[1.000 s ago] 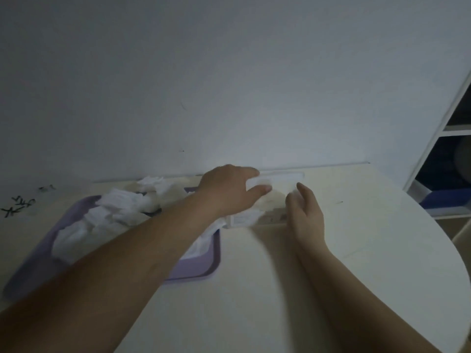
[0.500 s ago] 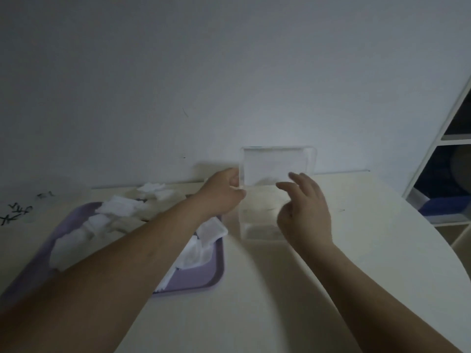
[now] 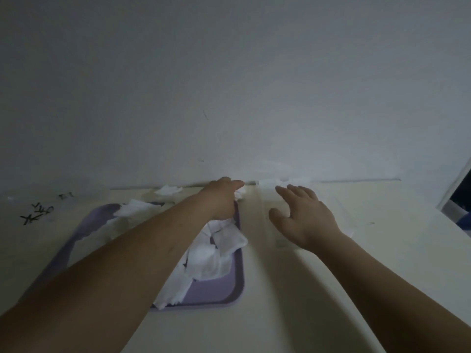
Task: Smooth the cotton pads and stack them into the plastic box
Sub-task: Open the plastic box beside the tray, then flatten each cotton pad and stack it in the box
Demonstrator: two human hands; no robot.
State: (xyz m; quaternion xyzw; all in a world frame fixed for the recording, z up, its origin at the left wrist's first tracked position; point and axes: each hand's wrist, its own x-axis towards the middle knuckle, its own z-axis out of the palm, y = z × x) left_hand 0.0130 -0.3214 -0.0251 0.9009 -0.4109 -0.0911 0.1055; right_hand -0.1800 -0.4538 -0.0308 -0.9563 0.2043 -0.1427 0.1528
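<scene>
Cotton pads [image 3: 216, 250] lie crumpled in a loose heap on the purple tray [image 3: 219, 291], which sits on the pale counter [image 3: 280, 314] to your left. Your left hand [image 3: 220, 197] reaches over the tray's far end, its fingertips at a single pad [image 3: 240, 194]; I cannot tell whether it grasps it. Your right hand [image 3: 303, 220] is released, its fingers spread above the clear plastic box [image 3: 265, 215], which stands on the counter just right of the tray, near the wall [image 3: 229, 72].
</scene>
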